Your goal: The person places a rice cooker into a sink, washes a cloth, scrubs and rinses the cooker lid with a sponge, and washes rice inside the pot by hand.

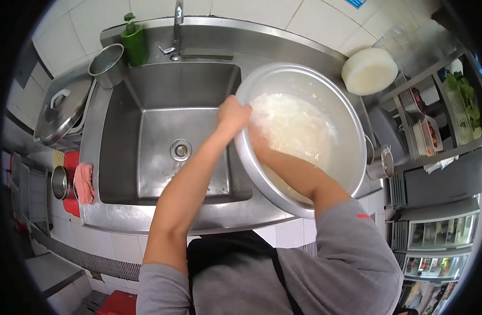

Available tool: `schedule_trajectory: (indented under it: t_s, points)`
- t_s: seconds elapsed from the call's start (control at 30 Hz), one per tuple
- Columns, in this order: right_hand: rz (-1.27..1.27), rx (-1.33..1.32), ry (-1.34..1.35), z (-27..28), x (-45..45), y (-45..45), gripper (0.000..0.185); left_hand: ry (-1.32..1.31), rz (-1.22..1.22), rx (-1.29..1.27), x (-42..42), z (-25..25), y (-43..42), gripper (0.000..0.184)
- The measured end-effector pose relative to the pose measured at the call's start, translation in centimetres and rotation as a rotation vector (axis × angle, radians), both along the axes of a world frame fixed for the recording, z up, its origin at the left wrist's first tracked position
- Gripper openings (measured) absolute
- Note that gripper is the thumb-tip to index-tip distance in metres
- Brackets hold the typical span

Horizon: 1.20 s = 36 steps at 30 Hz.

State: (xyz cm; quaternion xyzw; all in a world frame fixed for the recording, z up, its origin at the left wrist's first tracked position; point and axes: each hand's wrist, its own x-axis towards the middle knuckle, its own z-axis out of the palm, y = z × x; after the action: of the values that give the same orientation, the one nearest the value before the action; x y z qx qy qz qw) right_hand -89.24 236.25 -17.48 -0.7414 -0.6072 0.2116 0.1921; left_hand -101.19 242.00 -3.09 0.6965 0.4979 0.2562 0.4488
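Observation:
A large round metal basin rests on the counter right of the sink, tilted a little toward it. Cloudy whitish water with pale grains fills part of it. My left hand grips the basin's left rim, its fingers wrapped over the edge. Inside the basin, near its left wall, my right hand is mostly hidden by the cloudy water and by the rim, so its fingers do not show.
Left of the basin is a steel sink with a tap. A green bottle and a metal pot stand behind it. A pink cloth hangs at the left edge. A white tub sits at the back right.

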Motion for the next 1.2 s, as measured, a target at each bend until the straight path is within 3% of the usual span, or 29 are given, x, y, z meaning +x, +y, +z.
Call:
schedule_trajectory:
  t_s: [0.13, 0.2, 0.27, 0.3, 0.37, 0.4, 0.47, 0.53, 0.6, 0.63, 0.7, 0.77, 0.8, 0.87, 0.9, 0.97, 1.0, 1.07, 1.13, 1.2]
  points:
    - [-0.027, -0.215, -0.419, -0.8, 3.5, 6.4, 0.050, -0.078, 0.036, -0.040, -0.9, 0.0, -1.1, 0.030]
    - [-0.112, -0.244, -0.692, -8.3, 10.5, 9.0, 0.053, -0.146, 0.028, -0.127, -0.6, -0.7, -2.5, 0.028]
    - [-0.202, -0.221, -0.673, 2.0, 8.1, 8.8, 0.055, -0.277, 0.105, 0.055, -0.3, -2.5, -2.7, 0.026]
    - [-0.195, -0.224, -0.669, 2.8, 7.4, 9.3, 0.055, -0.271, 0.111, 0.052, -0.7, -2.4, -2.3, 0.026]
    - [-0.576, -0.177, -0.349, 3.2, 8.0, 8.1, 0.054, -0.298, 0.106, -0.095, -0.3, -1.6, -3.1, 0.026]
    - [-0.586, -0.183, -0.353, 2.4, 7.8, 7.7, 0.054, -0.300, 0.095, -0.102, -0.1, -1.6, -3.1, 0.026]
    - [-0.349, 0.019, -1.056, -0.7, 6.5, 7.5, 0.051, -0.280, 0.091, -0.094, -0.3, -1.3, -2.9, 0.027]
    - [-0.180, 0.038, -0.893, -3.8, 6.3, 6.2, 0.047, -0.370, 0.089, -0.098, 0.1, -1.8, -2.6, 0.026]
    - [-0.147, 0.399, -0.080, -5.5, 4.5, 1.9, 0.043, -0.304, 0.118, -0.052, -0.1, -1.5, -2.6, 0.028]
    - [-0.161, 0.393, -0.089, -4.2, 3.7, -0.7, 0.043, -0.287, 0.104, -0.083, -0.1, -1.6, -2.4, 0.029]
    - [0.056, -0.212, 0.404, 0.4, 2.2, -4.8, 0.045, -0.288, 0.087, -0.099, 0.1, -1.8, -2.3, 0.030]
    - [0.392, 0.081, -0.388, -3.4, 4.1, -8.3, 0.049, -0.284, 0.089, -0.107, 0.0, -1.7, -2.4, 0.032]
    - [0.404, 0.087, -0.396, -0.2, 3.2, -8.7, 0.049, -0.263, 0.086, -0.077, 0.0, -1.6, -2.5, 0.033]
    - [0.195, -0.554, -0.069, 10.2, -0.5, -9.3, 0.052, -0.250, 0.097, -0.055, 0.0, -1.3, -1.9, 0.034]
    - [0.194, -0.564, -0.064, 9.8, -0.4, -9.1, 0.052, -0.262, 0.085, -0.050, 0.0, -1.5, -1.9, 0.035]
    - [0.221, -0.245, -0.312, 8.3, 0.5, -10.0, 0.053, -0.264, 0.050, -0.081, 0.1, -2.5, -3.0, 0.036]
    - [0.211, -0.253, -0.317, 6.6, 1.4, -9.5, 0.053, -0.304, 0.063, -0.104, 0.3, -2.7, -2.7, 0.035]
    - [-0.024, -0.005, -0.444, 2.1, 2.4, -8.1, 0.057, -0.353, 0.082, -0.149, 0.5, -2.5, -2.7, 0.035]
    - [-0.378, 0.148, -0.785, 3.5, 1.0, -4.0, 0.056, -0.403, 0.042, -0.191, 0.0, -1.6, -3.1, 0.032]
    - [-0.395, -0.010, -0.676, 2.8, 2.2, 0.9, 0.056, -0.317, 0.069, -0.086, -0.3, -1.3, -3.6, 0.028]
